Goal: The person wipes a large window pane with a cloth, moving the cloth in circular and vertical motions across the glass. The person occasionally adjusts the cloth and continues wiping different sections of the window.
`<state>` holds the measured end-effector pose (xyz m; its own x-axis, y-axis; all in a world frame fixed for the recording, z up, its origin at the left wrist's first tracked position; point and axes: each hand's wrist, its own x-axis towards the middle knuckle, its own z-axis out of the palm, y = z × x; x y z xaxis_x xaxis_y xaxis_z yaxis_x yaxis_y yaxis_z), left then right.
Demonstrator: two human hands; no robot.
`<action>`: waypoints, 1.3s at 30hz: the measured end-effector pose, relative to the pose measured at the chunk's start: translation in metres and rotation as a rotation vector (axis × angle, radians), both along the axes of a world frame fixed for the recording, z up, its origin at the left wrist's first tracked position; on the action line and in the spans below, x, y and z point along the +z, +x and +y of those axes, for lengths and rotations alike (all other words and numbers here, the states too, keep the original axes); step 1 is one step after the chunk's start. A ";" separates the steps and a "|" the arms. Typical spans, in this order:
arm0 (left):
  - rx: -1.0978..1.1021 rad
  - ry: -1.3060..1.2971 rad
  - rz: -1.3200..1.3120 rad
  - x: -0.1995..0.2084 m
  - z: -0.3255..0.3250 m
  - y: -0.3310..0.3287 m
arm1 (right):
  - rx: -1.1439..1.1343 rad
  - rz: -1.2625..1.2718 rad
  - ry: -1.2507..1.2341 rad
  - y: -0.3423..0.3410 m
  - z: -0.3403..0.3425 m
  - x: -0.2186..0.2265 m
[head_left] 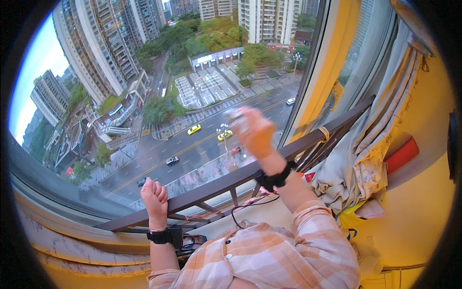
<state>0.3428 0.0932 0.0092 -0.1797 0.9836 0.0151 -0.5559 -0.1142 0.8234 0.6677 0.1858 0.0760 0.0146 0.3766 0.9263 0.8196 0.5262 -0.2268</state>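
My right hand is raised in front of the window glass, beyond the dark metal railing. It is blurred by motion, its fingers closed around a small pale, partly see-through thing whose kind I cannot make out. Lower and to the left, my left hand makes a fist just above the railing, with nothing showing in it. Each wrist wears a black band, and a black cable loops out near the right one.
At the right, pale curtains hang bunched beside the window frame, near a red box-like thing. Another gathered curtain lies low at the left. Far below the glass run a road with cars and tall buildings.
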 end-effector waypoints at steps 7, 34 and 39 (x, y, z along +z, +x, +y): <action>0.009 0.010 -0.029 -0.002 0.001 0.000 | -0.518 0.424 -0.193 0.135 0.034 -0.014; 0.007 -0.001 -0.001 0.001 0.000 0.002 | -0.502 0.135 -0.134 0.133 0.020 0.018; 0.019 -0.001 -0.015 0.001 0.000 0.002 | -0.628 0.093 -0.423 0.132 0.022 0.014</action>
